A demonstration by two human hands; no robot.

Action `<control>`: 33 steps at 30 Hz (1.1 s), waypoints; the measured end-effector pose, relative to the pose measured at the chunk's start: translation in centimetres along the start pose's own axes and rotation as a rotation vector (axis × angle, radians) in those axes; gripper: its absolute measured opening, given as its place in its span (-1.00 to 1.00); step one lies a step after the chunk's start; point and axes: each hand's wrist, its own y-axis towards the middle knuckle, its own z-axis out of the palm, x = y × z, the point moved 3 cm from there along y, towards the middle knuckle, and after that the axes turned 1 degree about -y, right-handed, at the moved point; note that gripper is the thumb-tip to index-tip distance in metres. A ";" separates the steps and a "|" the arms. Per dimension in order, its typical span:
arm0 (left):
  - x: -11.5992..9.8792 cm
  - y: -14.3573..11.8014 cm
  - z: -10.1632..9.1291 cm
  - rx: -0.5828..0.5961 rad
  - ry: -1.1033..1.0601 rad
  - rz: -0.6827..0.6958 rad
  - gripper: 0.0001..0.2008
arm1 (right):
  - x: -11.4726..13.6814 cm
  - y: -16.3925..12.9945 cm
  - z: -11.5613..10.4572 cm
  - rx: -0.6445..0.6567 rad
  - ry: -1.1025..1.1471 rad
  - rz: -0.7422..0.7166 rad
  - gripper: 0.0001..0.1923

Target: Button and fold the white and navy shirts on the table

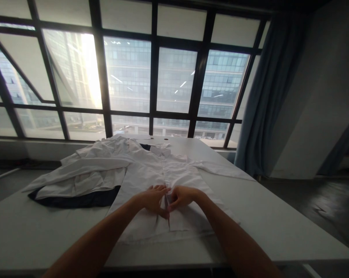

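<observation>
Working at the front placket [166, 193] of a white shirt [151, 181] spread face-up on a grey table [264, 220], the person has both hands meeting at the lower middle of the garment. Taking the shirt as the landmark and reading from the left: well to its left, and partly overlapping its left sleeve, lies a heap of further white garments [84, 173] with a dark cloth [84, 199] showing beneath their near edge; these appear untouched and unsorted. On the shirt itself, the left hand [153, 197] rests on the fabric with fingers curled in a narrow pinch at the placket edge. Just right of it, touching or nearly so, the right hand [182, 196] is likewise closed in a narrow pinch on the opposite edge of the opening (what lies between the fingertips, button or cloth only, is too small to tell). Above the hands, the collar [160, 150] sits flat and the upper front looks closed and smooth; the right sleeve [223, 170] extends outward, unfolded. In my judgement the closing of the front is well advanced, the hem portion below the hands remaining open, and no folding of sleeves or body has yet begun.
</observation>
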 end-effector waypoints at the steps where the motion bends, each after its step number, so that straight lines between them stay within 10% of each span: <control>1: -0.2 -0.1 -0.3 -0.008 0.007 0.001 0.07 | 0.5 0.0 0.2 0.035 -0.016 0.006 -0.58; 7: -2.4 -0.9 -2.6 0.019 0.057 0.060 -0.51 | 0.5 -0.5 0.2 0.132 0.291 0.106 -0.83; 15: -4.6 -0.7 -1.1 0.218 -0.163 0.138 -0.98 | -1.2 -0.9 -0.6 0.052 0.665 0.135 -0.88; 23: -1.5 -0.6 -1.8 0.250 -0.452 0.145 -0.76 | -0.1 -1.1 -1.1 0.135 0.599 -0.033 -0.76; 29: 1.5 -0.1 -1.5 -0.079 -0.075 0.064 -0.33 | -3.1 -0.9 -2.4 -0.526 0.054 0.014 -0.51; 33: 2.6 0.4 0.3 0.096 0.019 -0.015 0.02 | -5.2 -0.2 -1.2 -0.290 -0.087 0.199 0.07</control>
